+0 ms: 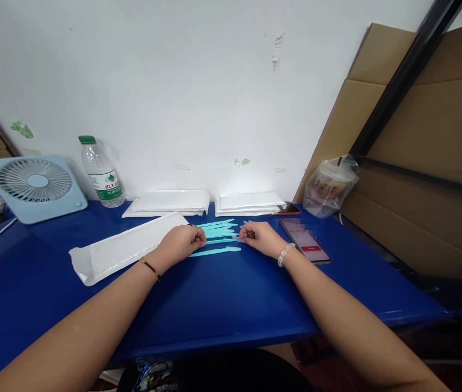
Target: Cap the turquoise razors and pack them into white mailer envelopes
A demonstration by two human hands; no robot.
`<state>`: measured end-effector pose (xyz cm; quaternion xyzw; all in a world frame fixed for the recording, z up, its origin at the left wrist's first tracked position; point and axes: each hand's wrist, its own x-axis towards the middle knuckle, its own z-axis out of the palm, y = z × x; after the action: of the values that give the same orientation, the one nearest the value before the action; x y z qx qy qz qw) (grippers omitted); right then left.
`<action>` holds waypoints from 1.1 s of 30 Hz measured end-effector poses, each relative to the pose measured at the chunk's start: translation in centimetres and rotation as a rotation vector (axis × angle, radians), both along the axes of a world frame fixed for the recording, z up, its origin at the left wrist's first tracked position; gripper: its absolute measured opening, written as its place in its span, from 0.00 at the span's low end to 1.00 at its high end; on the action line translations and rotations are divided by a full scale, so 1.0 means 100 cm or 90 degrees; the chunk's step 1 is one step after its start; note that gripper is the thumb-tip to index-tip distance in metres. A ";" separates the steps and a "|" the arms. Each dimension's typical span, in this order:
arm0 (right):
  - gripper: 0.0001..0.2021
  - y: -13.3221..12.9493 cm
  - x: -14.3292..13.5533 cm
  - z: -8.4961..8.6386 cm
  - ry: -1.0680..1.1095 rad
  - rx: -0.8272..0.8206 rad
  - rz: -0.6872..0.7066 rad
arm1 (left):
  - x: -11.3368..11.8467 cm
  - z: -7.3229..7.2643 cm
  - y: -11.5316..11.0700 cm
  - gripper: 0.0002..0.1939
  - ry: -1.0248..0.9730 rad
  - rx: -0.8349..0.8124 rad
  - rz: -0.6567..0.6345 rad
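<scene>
My left hand [179,242] is closed, thumb and fingers pinched on the handle of a slim turquoise eyebrow razor [220,240] that points right. At the razor's tip, my right hand [262,238] pinches a small translucent piece [236,238] that looks like a blade cap; whether it is on the blade I cannot tell. Several more turquoise razors [218,229] lie side by side just behind the held one. A single razor [216,251] rests on the blue table nearer to me. Under and left of my left hand lies a long white padded envelope [127,247].
Two stacks of white envelopes [169,201] [251,202] lie along the wall. A phone [306,245] with a lit screen is right of my right hand. A blue fan [37,185], a water bottle [103,174] and a bagged drink cup [331,185] stand on the blue table [222,299].
</scene>
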<state>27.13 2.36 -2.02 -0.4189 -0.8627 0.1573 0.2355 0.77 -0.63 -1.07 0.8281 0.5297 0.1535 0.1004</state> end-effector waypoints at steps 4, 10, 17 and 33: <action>0.05 -0.001 0.000 0.003 -0.006 -0.011 0.009 | 0.000 0.003 -0.001 0.09 0.021 0.000 -0.006; 0.04 0.000 0.000 0.004 -0.020 -0.045 0.008 | -0.001 0.004 -0.002 0.09 0.040 -0.005 0.002; 0.05 0.001 0.001 0.003 -0.020 -0.047 0.008 | -0.004 0.002 0.001 0.10 0.030 -0.013 0.010; 0.06 0.005 0.016 0.012 0.062 -0.007 -0.082 | -0.001 0.001 0.001 0.14 0.019 0.054 0.013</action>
<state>28.71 2.83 -0.83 -0.4667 -0.8205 0.1669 0.2848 0.70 -0.53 -0.94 0.8285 0.5324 0.1643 0.0561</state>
